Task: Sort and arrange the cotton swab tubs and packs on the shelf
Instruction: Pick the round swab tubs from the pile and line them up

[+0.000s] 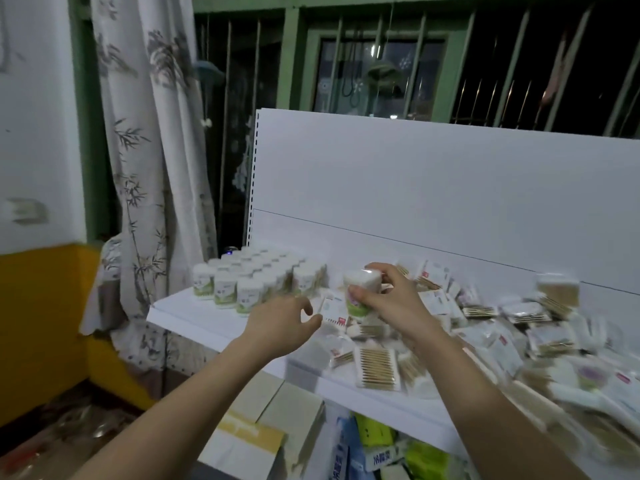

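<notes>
We grip one cotton swab tub in our right hand.
Left hand hovers, fingers loosely curled, empty; packs blur rightward on the shelf.

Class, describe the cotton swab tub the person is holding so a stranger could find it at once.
Start at the white shelf. Left stand neat rows of upright tubs; right lies a heap of flat packs. The tub is between them, in the right hand: the only one lifted and tilted.
</notes>
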